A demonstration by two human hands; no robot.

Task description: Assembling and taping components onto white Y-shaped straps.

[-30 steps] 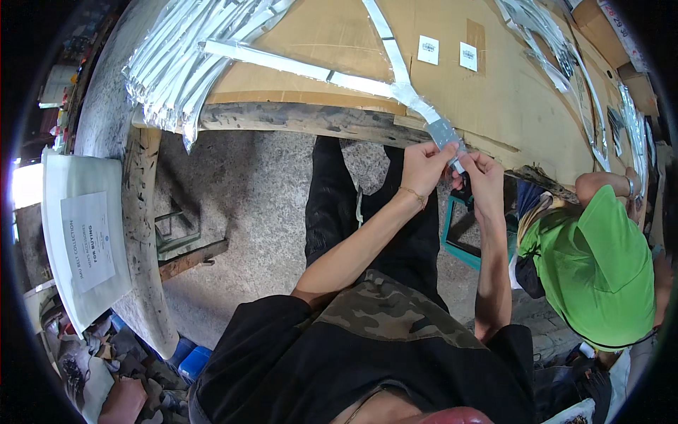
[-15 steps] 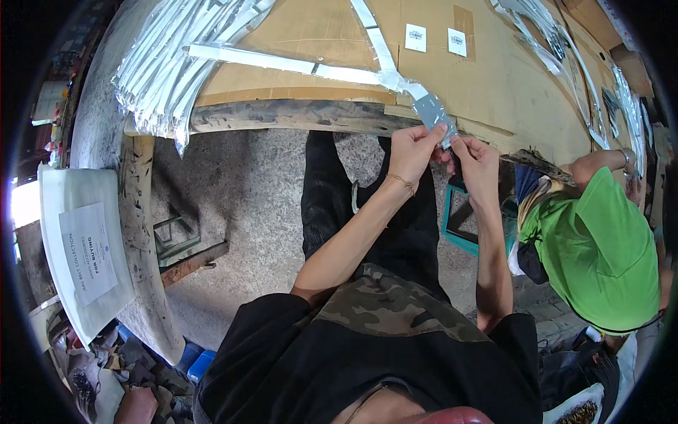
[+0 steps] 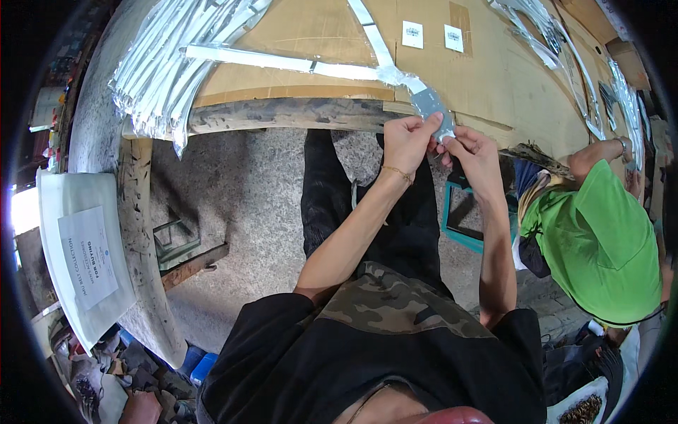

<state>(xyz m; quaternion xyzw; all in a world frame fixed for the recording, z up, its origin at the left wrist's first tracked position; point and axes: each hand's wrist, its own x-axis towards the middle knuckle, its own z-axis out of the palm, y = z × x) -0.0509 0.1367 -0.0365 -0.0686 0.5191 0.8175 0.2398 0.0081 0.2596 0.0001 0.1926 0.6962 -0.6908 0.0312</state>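
Note:
At the near edge of the cardboard-covered table, my left hand point(image 3: 408, 148) pinches the end of a plastic-wrapped belt point(image 3: 346, 71), thumb on top. My right hand point(image 3: 474, 159) is closed at the same end, fingertips and thumb close to the left ones. A flat grey piece point(image 3: 425, 102) shows through the clear wrap just beyond my fingers. From there the pale, shiny strip runs onto the table, where two lengths spread apart, one to the left and one away from me. My fingers hide the very tip.
A heap of similar wrapped strips point(image 3: 169, 63) covers the table's far left; more wrapped strips point(image 3: 575, 78) lie at right. Two small white labels point(image 3: 412, 34) rest on the cardboard point(image 3: 339, 28). A person in a green shirt point(image 3: 600, 247) is close on my right. A teal frame point(image 3: 462, 244) stands below.
Both hands have shifted slightly at the wrapped end, and the left thumb now presses a little farther up the grey piece. The person at right has moved slightly.

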